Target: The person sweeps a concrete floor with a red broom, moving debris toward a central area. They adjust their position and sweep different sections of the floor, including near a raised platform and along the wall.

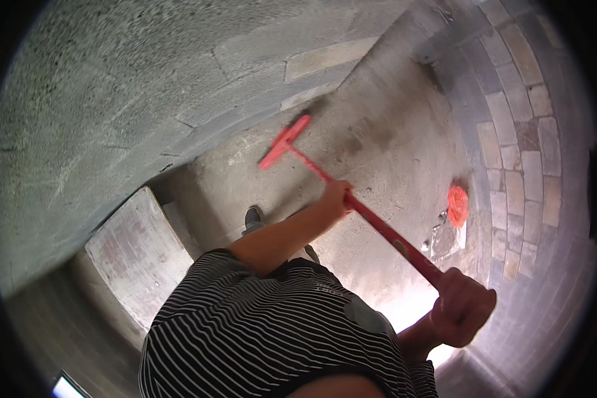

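A broom [388, 234] with a red handle and a narrow red head slants across the view. Around the middle of its handle my left hand [338, 199] is closed, with the forearm reaching out from the striped shirt. My right hand [462, 308] grips the handle's end at the lower right. The broom's head [284, 142] is at or just over the concrete floor [373, 174], close to the foot of the block wall; contact with the floor cannot be told. Its bristles are hardly visible.
A rough block wall [129, 99] rises at the left. A pale board [139, 248] lies at the lower left. Near the brick wall [522, 164] on the right are a red plastic bag [457, 206] and a whitish sheet [443, 241]. My shoe [253, 216] stands on the floor.
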`<state>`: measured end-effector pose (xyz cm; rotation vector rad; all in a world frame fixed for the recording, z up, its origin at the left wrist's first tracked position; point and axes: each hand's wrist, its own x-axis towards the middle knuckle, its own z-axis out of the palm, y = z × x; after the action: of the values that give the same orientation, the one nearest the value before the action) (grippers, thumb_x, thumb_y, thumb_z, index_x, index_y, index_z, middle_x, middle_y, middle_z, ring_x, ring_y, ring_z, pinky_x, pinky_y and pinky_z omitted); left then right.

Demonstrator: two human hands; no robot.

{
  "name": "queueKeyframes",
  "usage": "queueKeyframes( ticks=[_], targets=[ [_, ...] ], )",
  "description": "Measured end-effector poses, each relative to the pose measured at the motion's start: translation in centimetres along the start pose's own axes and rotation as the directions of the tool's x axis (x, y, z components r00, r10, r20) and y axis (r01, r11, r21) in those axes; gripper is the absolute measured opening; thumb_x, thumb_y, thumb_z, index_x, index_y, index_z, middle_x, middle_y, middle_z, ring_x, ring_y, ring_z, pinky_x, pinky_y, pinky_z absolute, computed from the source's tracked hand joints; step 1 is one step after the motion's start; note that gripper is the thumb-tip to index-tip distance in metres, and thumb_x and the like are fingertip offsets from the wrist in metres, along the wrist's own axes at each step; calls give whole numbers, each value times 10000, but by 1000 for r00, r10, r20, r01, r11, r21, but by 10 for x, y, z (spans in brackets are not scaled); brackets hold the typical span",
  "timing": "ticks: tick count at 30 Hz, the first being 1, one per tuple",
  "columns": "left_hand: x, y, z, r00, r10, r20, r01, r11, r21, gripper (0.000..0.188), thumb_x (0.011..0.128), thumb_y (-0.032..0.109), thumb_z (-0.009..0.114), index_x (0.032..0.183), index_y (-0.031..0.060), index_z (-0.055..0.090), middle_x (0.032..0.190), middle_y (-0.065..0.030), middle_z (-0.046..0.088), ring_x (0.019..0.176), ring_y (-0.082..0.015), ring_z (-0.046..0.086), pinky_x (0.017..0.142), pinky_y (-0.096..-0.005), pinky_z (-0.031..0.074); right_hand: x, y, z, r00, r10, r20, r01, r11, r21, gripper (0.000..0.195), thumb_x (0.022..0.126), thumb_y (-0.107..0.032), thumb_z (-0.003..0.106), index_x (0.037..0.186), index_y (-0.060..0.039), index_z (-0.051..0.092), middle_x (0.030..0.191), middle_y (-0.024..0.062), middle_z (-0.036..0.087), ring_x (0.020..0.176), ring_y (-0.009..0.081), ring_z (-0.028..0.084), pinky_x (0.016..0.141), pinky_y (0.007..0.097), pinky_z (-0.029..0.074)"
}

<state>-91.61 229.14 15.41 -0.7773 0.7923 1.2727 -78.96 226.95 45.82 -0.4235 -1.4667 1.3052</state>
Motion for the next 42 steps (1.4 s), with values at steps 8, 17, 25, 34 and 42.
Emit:
queueKeyframes(
  ticks=[8,17,25,34,42],
  targets=[
    [34,41,-151,886,42,-462,-25,999,43,222,665,78,485,532,157,326,542,-18,334,445,-210,344,497,-381,356,-50,110,-39,885,449,122,-464,837,289,167,778,30,482,613,38,460,579,105,484,522,198,446,538,360,415],
    [94,-94,69,973,-92,-213,82,995,-52,256,649,-11,462,498,143,324,478,-21,322,415,-156,336,415,-291,280,44,44,-100,985,136,102,-128,989,-78,154,674,48,382,548,-33,349,463,53,367,384,137,288,405,308,252],
    [77,-114,155,982,-162,94,160,987,26,187,688,-12,525,629,92,381,528,-21,375,426,-136,355,402,-262,288,56,2,-84,979,-134,151,167,958,-233,260,743,-179,617,592,-68,437,478,7,411,407,146,386,384,277,352],
    [60,-20,-3,969,95,-229,-75,992,98,241,594,33,478,518,164,291,528,-16,267,457,-177,325,426,-352,292,33,58,-135,946,319,-52,-312,944,106,263,767,-68,529,537,31,449,524,104,468,468,218,449,467,333,378],
    [74,28,-79,894,61,-444,-15,994,107,210,650,73,498,545,158,337,520,15,349,505,-189,361,572,-389,339,29,129,-135,882,444,159,-471,846,249,60,766,131,497,755,88,538,654,128,555,584,131,521,526,268,438]
  ],
)
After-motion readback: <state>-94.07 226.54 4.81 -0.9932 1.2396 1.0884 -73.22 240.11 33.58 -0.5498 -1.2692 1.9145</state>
